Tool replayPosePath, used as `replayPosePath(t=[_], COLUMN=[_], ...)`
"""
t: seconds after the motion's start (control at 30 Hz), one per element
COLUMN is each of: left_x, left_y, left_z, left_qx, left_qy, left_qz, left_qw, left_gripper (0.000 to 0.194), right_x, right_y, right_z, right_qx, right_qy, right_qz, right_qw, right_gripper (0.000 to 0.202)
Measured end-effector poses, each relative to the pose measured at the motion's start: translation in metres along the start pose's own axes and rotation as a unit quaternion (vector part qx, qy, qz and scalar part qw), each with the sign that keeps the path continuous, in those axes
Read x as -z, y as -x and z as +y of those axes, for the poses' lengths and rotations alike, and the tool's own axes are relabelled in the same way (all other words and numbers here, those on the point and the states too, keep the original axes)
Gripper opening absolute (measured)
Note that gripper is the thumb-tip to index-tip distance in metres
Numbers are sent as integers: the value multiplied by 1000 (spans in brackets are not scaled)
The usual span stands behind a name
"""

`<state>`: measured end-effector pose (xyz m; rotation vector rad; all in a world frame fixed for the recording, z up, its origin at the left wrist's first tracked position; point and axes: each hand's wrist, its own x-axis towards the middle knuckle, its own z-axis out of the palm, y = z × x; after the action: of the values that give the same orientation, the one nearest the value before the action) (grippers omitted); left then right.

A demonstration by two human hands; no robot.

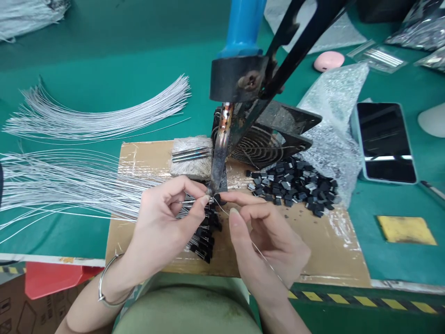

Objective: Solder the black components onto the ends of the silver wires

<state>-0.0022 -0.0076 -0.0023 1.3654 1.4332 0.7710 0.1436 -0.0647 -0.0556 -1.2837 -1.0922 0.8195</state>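
My left hand is closed, thumb and index finger pinching the end of a thin grey wire just below the soldering iron. Its hot end points down from a clamp, under a blue handle. My right hand is closed on a thin strand of solder wire, which runs up between the fingers to the iron's tip. The right index fingertip is at a small black connector by the tip. Under my hands lie several wires with black connector ends. The exact joint is too small to make out.
Loose grey wires spread left, with another bundle behind. Black connectors are piled right on cardboard. A fan stands behind the iron, beside a pad with metal rods. A phone and yellow sponge lie right.
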Motion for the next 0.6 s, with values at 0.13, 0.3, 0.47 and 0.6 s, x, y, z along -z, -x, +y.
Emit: replayPosePath(t=[0.13, 0.3, 0.47, 0.6], left_x=[1, 2, 1, 1], left_y=[0, 1, 0, -1], left_z=[0, -1, -3, -5], left_qx=[0, -1, 0, 0], left_qy=[0, -4, 0, -3], left_qz=[2, 2, 3, 7], left_qw=[1000, 1000, 1000, 1000], left_gripper=[9, 9, 8, 9], right_x=[0, -3, -2, -1], right_y=[0, -1, 1, 1], right_z=[0, -1, 0, 1], right_qx=[0, -1, -5, -21], right_qy=[8, -8, -23, -32], right_qz=[-4, 10, -4, -9], right_qw=[1000, 1000, 1000, 999], right_gripper=[16, 17, 17, 18])
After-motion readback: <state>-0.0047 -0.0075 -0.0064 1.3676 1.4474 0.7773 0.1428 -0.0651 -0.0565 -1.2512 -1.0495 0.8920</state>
